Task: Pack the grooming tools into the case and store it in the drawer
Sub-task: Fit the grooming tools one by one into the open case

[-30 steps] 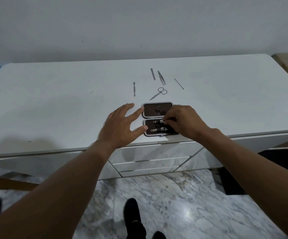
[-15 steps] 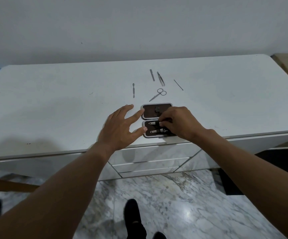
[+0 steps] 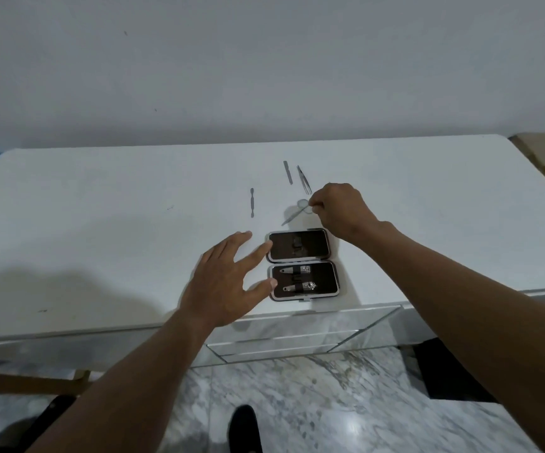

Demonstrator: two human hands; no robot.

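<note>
Beyond the open case [image 3: 300, 264], my right hand [image 3: 341, 209] pinched the scissors [image 3: 297, 214]; left hand [image 3: 223, 284] splayed open, touching the case's left edge.

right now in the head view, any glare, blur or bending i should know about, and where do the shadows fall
Head view: wide-angle bending curves the table edge; a glare spot sits on the marble floor; the left hand casts a soft shadow leftward; the right hand at the scissors looks slightly soft; the open case is sharp.

case [image 3: 302, 264] at table [image 3: 101, 223] front edge | scissors [image 3: 294, 215] behind | tweezers [image 3: 304, 184], probably, farther back
</note>
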